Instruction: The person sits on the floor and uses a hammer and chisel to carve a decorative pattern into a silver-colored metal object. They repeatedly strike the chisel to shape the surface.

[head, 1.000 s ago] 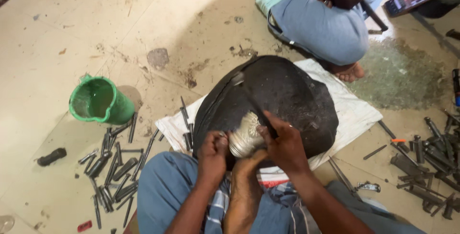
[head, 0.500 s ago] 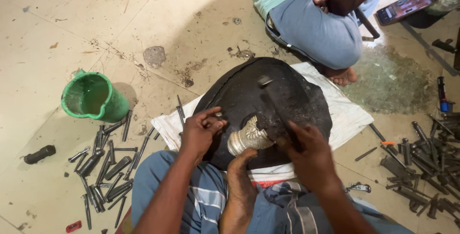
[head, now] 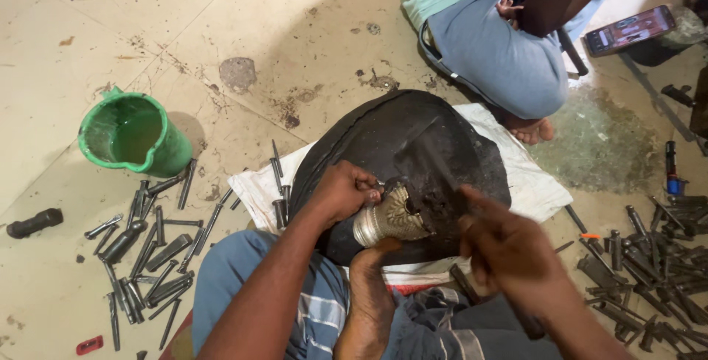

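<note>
— Now, from the head camera, where does the metal piece (head: 387, 220) lie from the hands?

— Just right of the left hand (head: 341, 194), whose fingers are curled together at its top edge, pinching something too small to make out. It rests on the black mound (head: 413, 153), with a bare foot (head: 369, 293) pressed up under it.

— And its long axis?

— Slanting, smooth silvery neck down-left toward the foot, flared, ribbed brassy end up-right.

— The right hand (head: 516, 253)?

— Blurred, below and right of the piece, apart from it. It seems wrapped round a dark handle; I cannot tell how tightly. The left is nearer.

— Textures?

— The mound looks dull and pitchy, on white cloth (head: 254, 187). Dark steel punches (head: 147, 249) lie scattered left; a green jug (head: 133, 135) beyond.
</note>
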